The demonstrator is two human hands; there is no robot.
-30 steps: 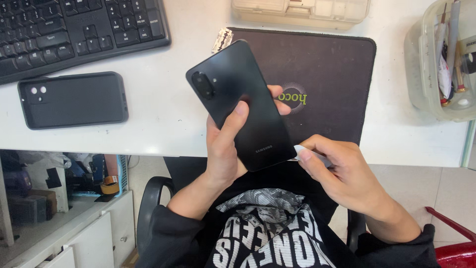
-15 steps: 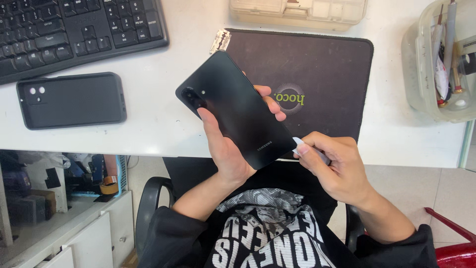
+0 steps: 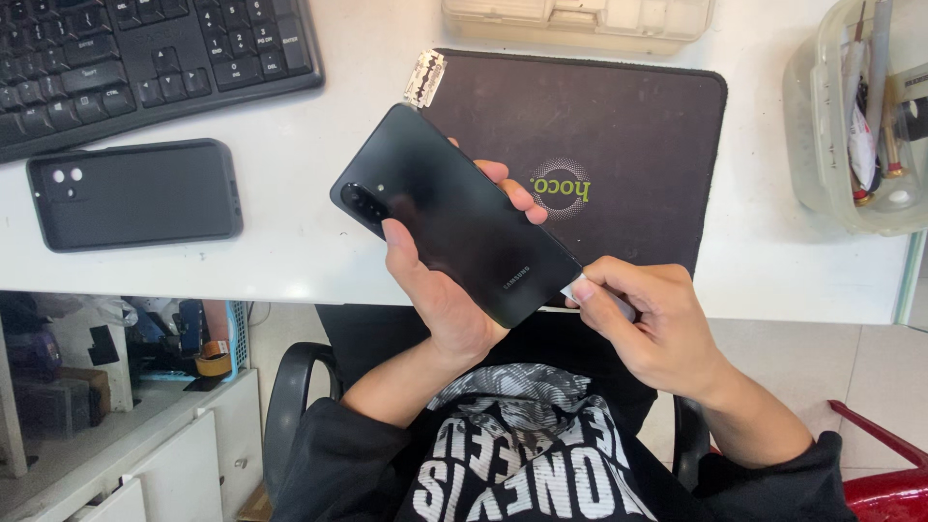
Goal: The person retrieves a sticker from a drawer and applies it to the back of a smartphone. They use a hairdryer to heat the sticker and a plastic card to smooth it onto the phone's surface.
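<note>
1. Holding a black phone [image 3: 454, 217] back-side up, above the near edge of the white desk [image 3: 290, 242] and partly over the dark mat [image 3: 628, 126].
2. Left hand [image 3: 440, 290] wrapped around the phone from beneath: thumb laid across the near long edge just below the camera cluster, fingertips [image 3: 512, 188] curled over the far long edge. Closed firmly on the phone, bearing its weight.
3. Right hand [image 3: 648, 329] pinched narrow on a small pale tool or tab [image 3: 580, 288]; kind cannot be told, mostly hidden by the fingers. Tip touching the phone's lower right corner.
4. Key relation: phone lying up and to the left of the right hand, which meets it only at that corner. Left hand nearer, gripping the lower half of the body.
5. Long axis running diagonally, from upper left to lower right in the head view. Camera end pointing up-left, toward the keyboard [image 3: 145, 58]; bottom end pointing down-right, toward the right hand.
6. Rear face slightly tilted, glossy, reflecting light; screen side not visible.
7. Lying apart on the desk: a dark phone case [image 3: 135, 193] to the left, flat; a razor blade [image 3: 423, 79] at the mat's far left corner; a clear tub of tools [image 3: 831, 145] at far right.
</note>
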